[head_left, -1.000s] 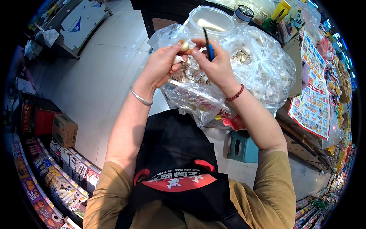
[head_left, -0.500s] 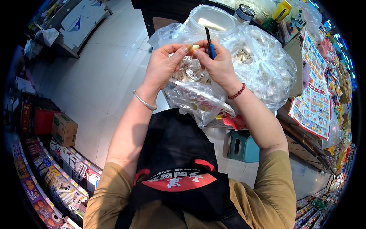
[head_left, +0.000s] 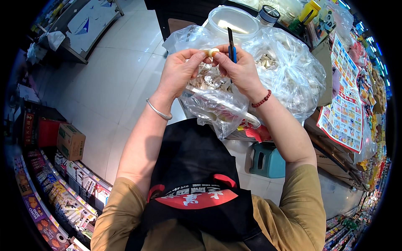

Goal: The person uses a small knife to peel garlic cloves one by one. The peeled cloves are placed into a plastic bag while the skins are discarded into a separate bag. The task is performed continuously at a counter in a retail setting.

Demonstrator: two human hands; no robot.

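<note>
A pale peeled-looking garlic clove [head_left: 213,52] is pinched between the fingertips of my left hand [head_left: 181,68] and the thumb of my right hand [head_left: 241,74]. My right hand is also closed round a blue and black utility knife [head_left: 231,46], its blade pointing up and away from me. Both hands hover over a heap of dry garlic skins [head_left: 211,78] lying on clear plastic. To the right spreads a large clear plastic bag [head_left: 295,69] with whitish garlic inside. Beyond my hands stands a round translucent tub [head_left: 212,26].
A lidded jar [head_left: 269,15] and a yellow bottle [head_left: 309,11] stand at the far right. A printed flyer [head_left: 341,100] hangs beside the bag. Below the work surface sits a teal stool [head_left: 268,161]. Shelves of packages [head_left: 63,196] and a cardboard box [head_left: 70,141] are at left.
The clove has turned in my fingertips and shows more of its pale side. The knife in my right hand has shifted slightly to the right.
</note>
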